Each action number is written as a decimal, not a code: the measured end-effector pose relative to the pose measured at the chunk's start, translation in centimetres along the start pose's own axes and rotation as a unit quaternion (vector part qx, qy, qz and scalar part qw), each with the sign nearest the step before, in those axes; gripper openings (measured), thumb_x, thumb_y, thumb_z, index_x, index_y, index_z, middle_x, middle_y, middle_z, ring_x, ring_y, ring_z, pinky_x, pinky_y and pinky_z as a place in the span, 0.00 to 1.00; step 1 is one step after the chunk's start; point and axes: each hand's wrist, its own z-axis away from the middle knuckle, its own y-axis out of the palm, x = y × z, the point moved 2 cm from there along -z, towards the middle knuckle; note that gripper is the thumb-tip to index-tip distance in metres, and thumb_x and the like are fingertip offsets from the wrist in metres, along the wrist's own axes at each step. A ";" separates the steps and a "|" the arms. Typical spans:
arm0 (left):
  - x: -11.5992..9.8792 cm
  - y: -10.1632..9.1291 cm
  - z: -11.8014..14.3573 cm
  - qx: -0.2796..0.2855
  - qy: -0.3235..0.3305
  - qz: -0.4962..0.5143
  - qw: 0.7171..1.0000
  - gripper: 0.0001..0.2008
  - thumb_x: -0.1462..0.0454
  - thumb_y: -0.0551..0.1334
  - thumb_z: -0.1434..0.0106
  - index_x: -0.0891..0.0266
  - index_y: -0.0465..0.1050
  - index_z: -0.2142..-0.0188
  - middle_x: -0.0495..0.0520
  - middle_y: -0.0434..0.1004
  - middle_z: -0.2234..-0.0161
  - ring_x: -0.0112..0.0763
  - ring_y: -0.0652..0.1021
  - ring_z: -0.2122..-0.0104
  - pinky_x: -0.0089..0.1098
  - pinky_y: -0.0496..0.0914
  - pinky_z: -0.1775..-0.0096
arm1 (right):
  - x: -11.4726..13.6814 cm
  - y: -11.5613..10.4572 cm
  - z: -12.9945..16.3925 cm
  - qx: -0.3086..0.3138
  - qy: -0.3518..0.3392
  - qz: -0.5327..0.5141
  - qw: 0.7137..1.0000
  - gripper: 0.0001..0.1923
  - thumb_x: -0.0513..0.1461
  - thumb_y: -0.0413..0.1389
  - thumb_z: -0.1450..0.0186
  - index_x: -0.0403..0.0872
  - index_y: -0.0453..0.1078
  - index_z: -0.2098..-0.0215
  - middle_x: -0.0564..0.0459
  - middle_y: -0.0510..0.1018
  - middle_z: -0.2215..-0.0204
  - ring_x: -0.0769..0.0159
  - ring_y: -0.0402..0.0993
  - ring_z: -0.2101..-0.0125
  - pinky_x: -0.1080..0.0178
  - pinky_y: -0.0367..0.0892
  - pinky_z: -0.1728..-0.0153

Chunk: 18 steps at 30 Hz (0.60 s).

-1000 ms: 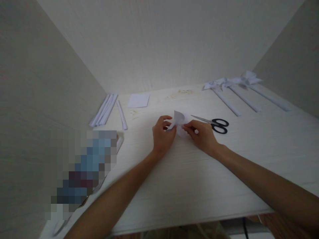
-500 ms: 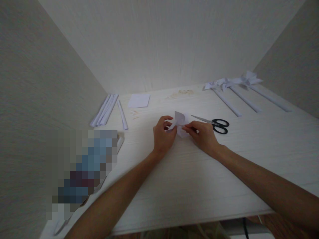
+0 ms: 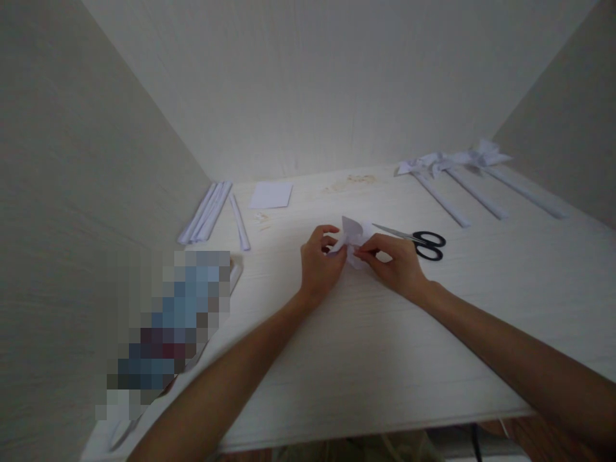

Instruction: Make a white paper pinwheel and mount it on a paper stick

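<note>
A small white folded paper piece (image 3: pixel 353 235) is held just above the pale table (image 3: pixel 366 346) near its middle. My left hand (image 3: pixel 319 266) pinches its left side, thumb and fingers curled around a flap. My right hand (image 3: pixel 395 264) grips its right side with the fingertips. Part of the paper is hidden behind my fingers. Black-handled scissors (image 3: pixel 416 240) lie on the table just right of my right hand, blades pointing left.
Several rolled white paper sticks (image 3: pixel 206 204) lie at the back left, one more stick (image 3: pixel 239 222) beside them, and a flat white paper square (image 3: pixel 270 194) behind. Three finished paper pinwheels on sticks (image 3: pixel 452 179) lie at the back right. A blurred patch (image 3: pixel 168 321) covers the left edge.
Both hands stay on the paper piece and have worked it slightly; the fingers have closed in a little toward its middle. The view has shifted slightly.
</note>
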 end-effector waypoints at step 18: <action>0.0 -0.2 0.0 -0.020 -0.001 -0.002 1.000 0.13 0.70 0.60 0.54 0.61 0.64 0.67 0.44 0.68 0.81 0.22 0.70 0.80 0.23 0.60 0.78 | -0.6 0.2 -0.2 0.046 0.098 -0.150 0.983 0.04 0.37 0.55 0.44 0.44 0.70 0.71 0.52 0.76 0.75 0.69 0.72 0.75 0.65 0.70 0.72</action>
